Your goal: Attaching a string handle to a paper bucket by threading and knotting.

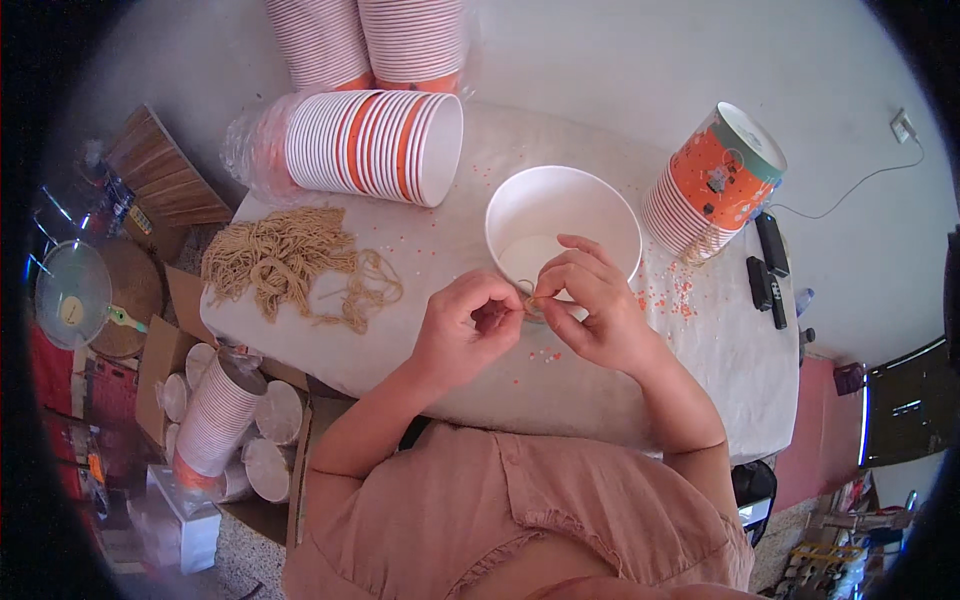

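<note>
A white paper bucket [520, 215] stands in front of me, its open mouth facing up toward me. At its near side, my left hand [465, 325] and my right hand [590, 305] meet with fingertips pinched on a thin piece of tan twine [527, 290]. A small loop of it shows between the fingers. The bucket's near wall is mostly hidden behind my hands, so I cannot tell whether the twine passes through it. To the left lies a tangled heap of tan twine strands [290, 262], with a looser tangle [372, 285] beside it.
Nested white-and-orange buckets [370, 145] lie at the back left, with upright stacks [410, 45] behind. An orange printed bucket stack [715, 180] stands right, near black devices [768, 270]. Small orange scraps [680, 300] litter the tablecloth [640, 405]. A cardboard box [165, 365] holds more buckets lower left.
</note>
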Demonstrator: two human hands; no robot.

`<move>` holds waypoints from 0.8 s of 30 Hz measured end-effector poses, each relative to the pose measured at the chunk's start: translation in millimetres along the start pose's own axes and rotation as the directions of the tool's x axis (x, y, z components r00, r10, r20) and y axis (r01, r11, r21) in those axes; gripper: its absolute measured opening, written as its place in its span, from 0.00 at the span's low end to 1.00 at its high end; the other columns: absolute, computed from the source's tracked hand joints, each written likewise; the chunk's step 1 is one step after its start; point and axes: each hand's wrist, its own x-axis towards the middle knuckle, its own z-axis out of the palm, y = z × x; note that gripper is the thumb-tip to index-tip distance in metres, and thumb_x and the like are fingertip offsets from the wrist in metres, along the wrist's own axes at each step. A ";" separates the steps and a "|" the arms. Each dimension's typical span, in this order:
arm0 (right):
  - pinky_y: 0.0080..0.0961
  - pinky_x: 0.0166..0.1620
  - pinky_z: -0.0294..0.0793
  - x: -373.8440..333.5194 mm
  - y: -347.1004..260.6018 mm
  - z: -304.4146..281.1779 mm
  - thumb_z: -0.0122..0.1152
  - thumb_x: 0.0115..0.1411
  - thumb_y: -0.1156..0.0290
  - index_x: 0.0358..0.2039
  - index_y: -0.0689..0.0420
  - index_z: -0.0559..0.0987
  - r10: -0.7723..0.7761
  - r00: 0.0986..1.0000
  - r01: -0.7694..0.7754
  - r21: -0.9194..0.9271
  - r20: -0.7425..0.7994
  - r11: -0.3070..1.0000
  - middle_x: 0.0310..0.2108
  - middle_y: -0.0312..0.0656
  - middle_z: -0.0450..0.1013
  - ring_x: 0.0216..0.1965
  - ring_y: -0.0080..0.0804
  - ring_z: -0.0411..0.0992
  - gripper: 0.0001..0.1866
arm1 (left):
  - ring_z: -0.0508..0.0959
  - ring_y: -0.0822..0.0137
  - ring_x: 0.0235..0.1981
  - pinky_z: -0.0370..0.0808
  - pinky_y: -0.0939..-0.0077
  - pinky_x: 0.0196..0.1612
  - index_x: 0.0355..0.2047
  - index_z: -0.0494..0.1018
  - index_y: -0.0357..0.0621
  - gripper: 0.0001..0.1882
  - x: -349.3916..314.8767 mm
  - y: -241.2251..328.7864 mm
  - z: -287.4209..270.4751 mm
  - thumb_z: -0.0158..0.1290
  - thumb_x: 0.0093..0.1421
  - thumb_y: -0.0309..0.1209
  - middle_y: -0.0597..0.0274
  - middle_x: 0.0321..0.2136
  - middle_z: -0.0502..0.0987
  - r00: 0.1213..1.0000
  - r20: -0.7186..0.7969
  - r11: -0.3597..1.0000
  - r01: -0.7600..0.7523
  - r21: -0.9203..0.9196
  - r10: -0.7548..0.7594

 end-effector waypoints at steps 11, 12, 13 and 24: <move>0.47 0.57 0.64 -0.6 0.7 2.5 0.61 0.49 0.79 0.28 0.57 0.72 0.013 1.000 -0.012 0.019 -0.028 1.000 0.29 0.38 0.71 0.35 0.38 0.73 0.07 | 0.71 0.80 0.22 0.68 0.85 0.23 0.32 0.74 0.37 0.06 0.5 1.2 2.1 0.56 0.53 0.17 0.64 0.30 0.73 0.999 -0.042 1.000 -0.011 -0.001 0.011; 0.47 0.57 0.64 -0.5 0.5 2.7 0.61 0.49 0.79 0.28 0.57 0.72 0.013 1.000 -0.012 0.019 -0.028 1.000 0.29 0.38 0.71 0.35 0.38 0.73 0.07 | 0.72 0.80 0.23 0.68 0.85 0.24 0.32 0.74 0.36 0.05 0.2 1.3 2.8 0.56 0.54 0.18 0.64 0.31 0.73 0.998 -0.052 0.998 0.017 -0.063 -0.020; 0.47 0.57 0.64 -0.2 0.3 2.7 0.60 0.49 0.79 0.29 0.57 0.72 0.009 1.000 -0.009 0.014 -0.023 1.000 0.29 0.38 0.71 0.35 0.38 0.73 0.07 | 0.72 0.80 0.23 0.68 0.85 0.24 0.32 0.74 0.36 0.05 0.2 0.8 2.8 0.56 0.54 0.18 0.64 0.31 0.73 0.998 -0.052 0.998 0.016 -0.062 -0.020; 0.48 0.59 0.64 0.1 -1.2 3.7 0.62 0.47 0.81 0.29 0.56 0.74 -0.019 1.000 0.018 -0.022 -0.009 1.000 0.29 0.37 0.73 0.34 0.33 0.74 0.08 | 0.74 0.79 0.27 0.73 0.86 0.27 0.32 0.74 0.34 0.02 -0.5 -2.4 0.9 0.54 0.58 0.19 0.64 0.33 0.73 0.992 0.038 0.962 0.129 -0.239 -0.123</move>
